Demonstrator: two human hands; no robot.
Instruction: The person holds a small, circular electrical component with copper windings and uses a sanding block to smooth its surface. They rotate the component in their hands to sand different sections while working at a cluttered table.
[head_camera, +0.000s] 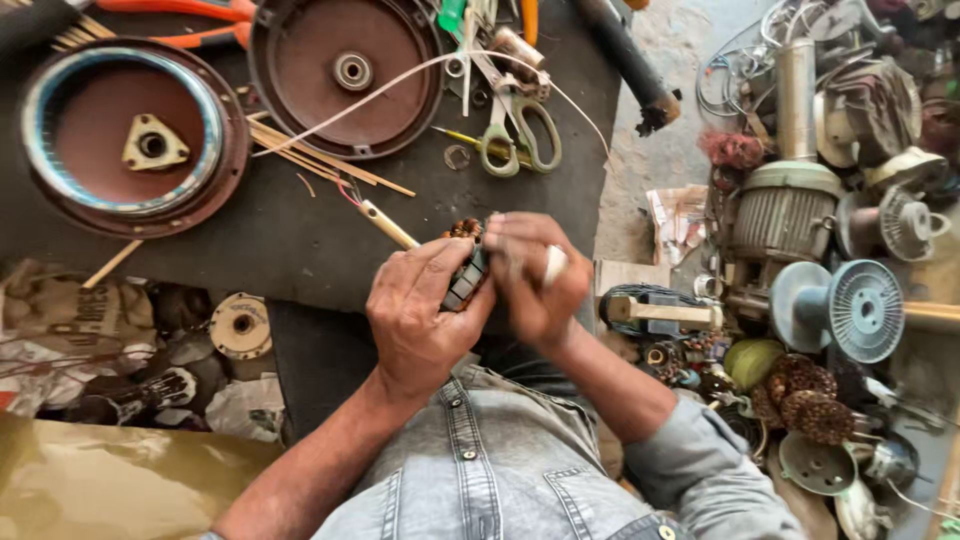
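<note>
Your left hand sits centre-near, back of hand up, fingers curled tight round a small motor winding w/ copper coils showing at its far end; it's held just above the near edge of the black mat. Your right hand is pressed against it from the right, blurred, fingers bent in toward the winding; can't tell if it's gripping. Both forearms angle in from near. Scissors lie far, round motor covers far-left.
</note>
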